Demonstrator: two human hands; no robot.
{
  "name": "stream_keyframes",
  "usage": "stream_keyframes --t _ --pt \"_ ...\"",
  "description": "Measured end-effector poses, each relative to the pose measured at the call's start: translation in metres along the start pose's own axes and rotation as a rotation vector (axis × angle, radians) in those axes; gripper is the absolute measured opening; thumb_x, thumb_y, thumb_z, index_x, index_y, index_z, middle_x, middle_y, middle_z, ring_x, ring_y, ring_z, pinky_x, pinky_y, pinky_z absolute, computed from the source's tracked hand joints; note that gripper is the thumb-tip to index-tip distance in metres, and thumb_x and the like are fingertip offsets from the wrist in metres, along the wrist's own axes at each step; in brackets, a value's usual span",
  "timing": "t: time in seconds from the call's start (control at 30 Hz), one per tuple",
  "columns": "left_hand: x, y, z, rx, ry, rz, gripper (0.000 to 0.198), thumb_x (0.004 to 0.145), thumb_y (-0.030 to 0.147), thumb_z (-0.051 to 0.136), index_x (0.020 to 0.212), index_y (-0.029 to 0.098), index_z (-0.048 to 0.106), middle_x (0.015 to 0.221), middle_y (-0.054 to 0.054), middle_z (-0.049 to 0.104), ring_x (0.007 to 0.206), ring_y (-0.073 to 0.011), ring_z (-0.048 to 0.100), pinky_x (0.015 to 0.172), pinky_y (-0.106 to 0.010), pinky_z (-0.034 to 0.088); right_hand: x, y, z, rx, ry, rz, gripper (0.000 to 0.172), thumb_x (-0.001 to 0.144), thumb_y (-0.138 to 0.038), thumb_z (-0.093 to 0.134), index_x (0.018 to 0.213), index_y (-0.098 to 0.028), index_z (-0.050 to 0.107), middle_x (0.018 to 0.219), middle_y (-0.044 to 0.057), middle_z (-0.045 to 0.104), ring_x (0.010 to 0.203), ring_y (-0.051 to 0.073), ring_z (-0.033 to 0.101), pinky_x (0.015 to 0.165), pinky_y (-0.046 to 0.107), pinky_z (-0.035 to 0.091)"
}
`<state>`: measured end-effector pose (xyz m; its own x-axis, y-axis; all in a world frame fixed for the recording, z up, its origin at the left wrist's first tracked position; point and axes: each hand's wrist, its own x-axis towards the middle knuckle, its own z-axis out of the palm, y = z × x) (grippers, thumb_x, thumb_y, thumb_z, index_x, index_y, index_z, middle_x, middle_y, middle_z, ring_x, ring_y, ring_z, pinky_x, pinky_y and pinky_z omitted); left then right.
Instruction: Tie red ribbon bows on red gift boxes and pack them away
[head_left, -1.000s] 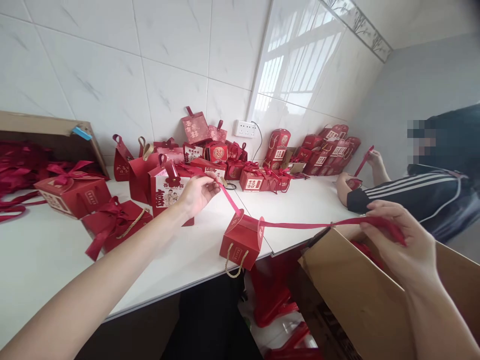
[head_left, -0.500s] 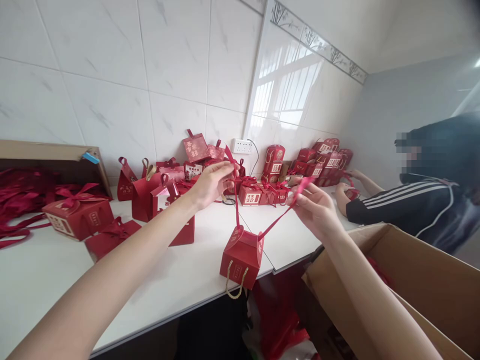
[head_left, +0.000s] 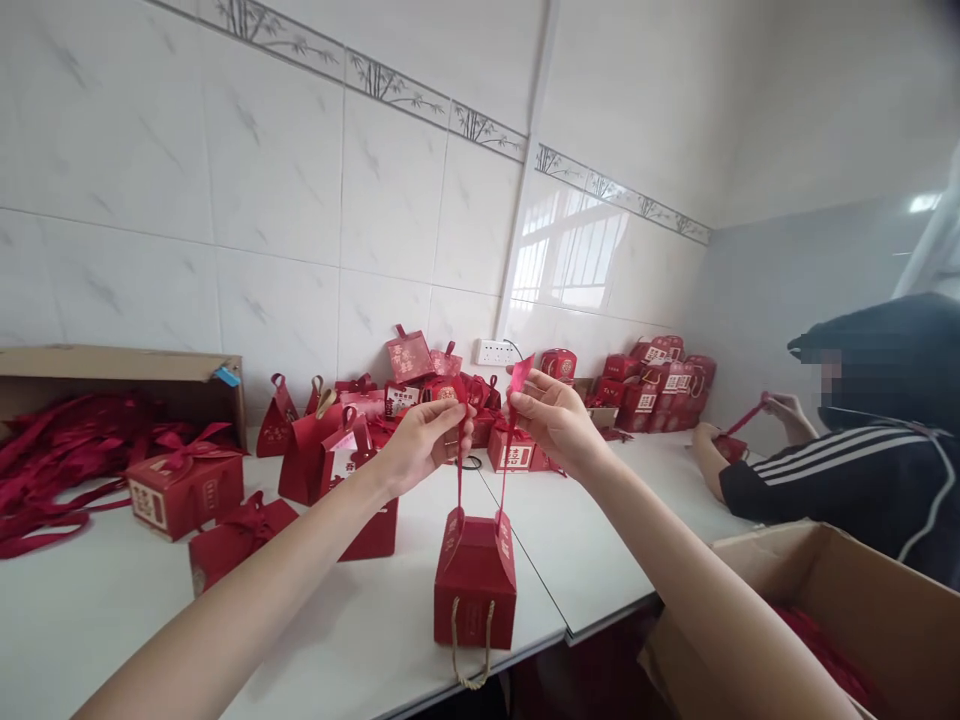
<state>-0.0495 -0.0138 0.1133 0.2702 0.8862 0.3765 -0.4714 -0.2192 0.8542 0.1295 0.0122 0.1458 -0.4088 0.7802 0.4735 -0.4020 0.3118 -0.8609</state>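
Observation:
A small red gift box (head_left: pixel 475 590) with a gold rope handle (head_left: pixel 471 675) stands at the table's front edge, between my forearms. Two ends of a red ribbon (head_left: pixel 505 475) rise from the slots in its top. My left hand (head_left: pixel 431 440) pinches one end above the box's left side. The other end is pinched in my right hand (head_left: pixel 551 410), its tip sticking up past the fingers. Both hands are close together over the box, and neither touches the box itself.
Finished red boxes (head_left: pixel 187 485) and a ribbon pile (head_left: pixel 67 460) lie left. More boxes (head_left: pixel 667 385) are stacked at the wall. An open cardboard carton (head_left: pixel 885 590) is at lower right. A co-worker (head_left: pixel 847 470) handles a ribbon at far right.
My hands have come closer together, drawing the two ribbon ends from spread apart to nearly upright and parallel. The camera view has tilted upward.

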Motion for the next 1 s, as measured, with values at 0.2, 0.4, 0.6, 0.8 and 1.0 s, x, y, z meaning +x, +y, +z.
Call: stream_keyframes --t 0.2,0.4,0.6,0.8,1.0 --pt "-0.018 0.015 -0.007 0.048 0.048 0.027 0.021 0.07 0.03 0.072 0.067 0.013 0.06 0.06 0.002 0.057 0.047 -0.0055 0.052 0.048 -0.02 0.045 0.0 0.013 0.026 -0.176 -0.233 0.007 0.034 0.068 -0.03 0.073 0.097 -0.019 0.059 0.08 0.002 0.066 0.073 0.013 0.062 0.069 0.029 0.051" --pt "-0.023 0.023 -0.004 0.143 0.219 0.046 0.027 0.061 0.027 0.078 0.078 0.014 0.061 0.055 0.004 0.055 0.041 -0.0032 0.045 0.04 -0.016 0.036 -0.002 0.016 0.043 -0.275 -0.223 -0.074 0.042 0.066 -0.03 0.074 0.101 -0.019 0.055 0.071 -0.001 0.064 0.067 0.014 0.062 0.065 0.03 0.051" --pt "-0.029 0.025 0.005 0.262 0.109 0.075 0.01 0.069 0.02 0.068 0.073 0.012 0.065 0.063 -0.001 0.058 0.052 -0.0077 0.053 0.052 -0.02 0.044 -0.006 0.01 0.047 -0.56 -0.088 -0.183 0.034 0.07 -0.031 0.068 0.097 -0.02 0.052 0.07 -0.001 0.063 0.065 0.014 0.061 0.062 0.03 0.049" --pt "-0.026 0.02 0.012 0.322 0.102 0.108 0.016 0.077 0.027 0.062 0.068 0.014 0.063 0.061 -0.002 0.058 0.056 -0.0105 0.054 0.055 -0.023 0.044 -0.014 0.012 0.042 -1.018 0.068 -0.468 0.036 0.072 -0.02 0.064 0.105 -0.024 0.051 0.078 0.001 0.06 0.08 0.02 0.059 0.072 0.036 0.046" --pt "-0.021 0.018 0.017 0.303 0.133 0.099 0.019 0.078 0.025 0.061 0.063 0.013 0.061 0.058 0.0 0.055 0.049 -0.008 0.051 0.049 -0.022 0.042 -0.005 0.012 0.035 -0.881 0.082 -0.301 0.043 0.064 -0.037 0.072 0.1 -0.019 0.057 0.086 0.006 0.06 0.078 0.021 0.057 0.068 0.037 0.046"
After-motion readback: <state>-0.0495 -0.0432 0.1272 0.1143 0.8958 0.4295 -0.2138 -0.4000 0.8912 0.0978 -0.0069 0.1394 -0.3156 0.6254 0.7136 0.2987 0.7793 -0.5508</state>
